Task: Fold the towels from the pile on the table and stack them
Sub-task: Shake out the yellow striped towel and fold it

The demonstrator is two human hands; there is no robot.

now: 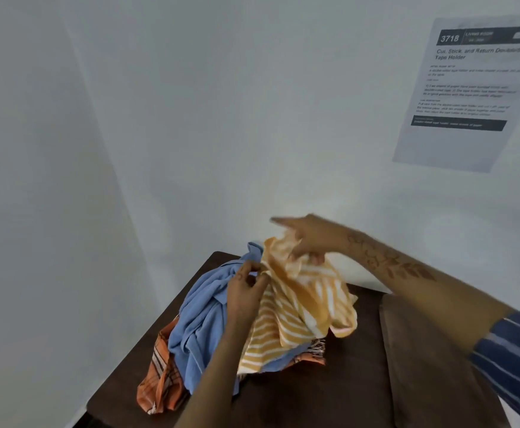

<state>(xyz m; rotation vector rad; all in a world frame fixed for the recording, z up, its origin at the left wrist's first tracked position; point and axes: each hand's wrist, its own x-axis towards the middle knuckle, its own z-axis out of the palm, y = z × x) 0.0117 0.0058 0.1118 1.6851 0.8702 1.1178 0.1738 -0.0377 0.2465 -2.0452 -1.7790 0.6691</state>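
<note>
Two hands at work on one cloth, top of the pile. Left hand (246, 288) pinched shut on an edge of the yellow striped towel (299, 307), thumb and fingertips closed over a fold just beside the blue towel (200, 316). Right hand (306, 239) higher and farther back, lower fingers curled into a bunched upper part of the same yellow striped towel, index finger stretched out straight toward the left, blurred at the tip. Dark leaf-like pattern along the right forearm; blue striped sleeve (508, 359) at the right edge of view.

Yellow striped towel lifted partly clear, crumpled, hanging between the two grips and draping down over the front of the pile; white and orange-yellow bands, one corner dangling to the right. Blue towel heaped on the left side of the pile, rumpled, touching the yellow one. Orange plaid towel (160, 384) underneath, spilling out at the lower left, with a fringed bit showing again at the right foot of the heap. None folded, no stack visible.

Pile resting on a dark brown table (314, 396), toward its far left portion. Brown cushion-like surface (422, 359) lying just beside the pile on the right. Pale wall behind, corner to the left. Printed paper sheet (468, 94) fixed to the wall upper right, headed "3718"; smaller text too blurred to read.
</note>
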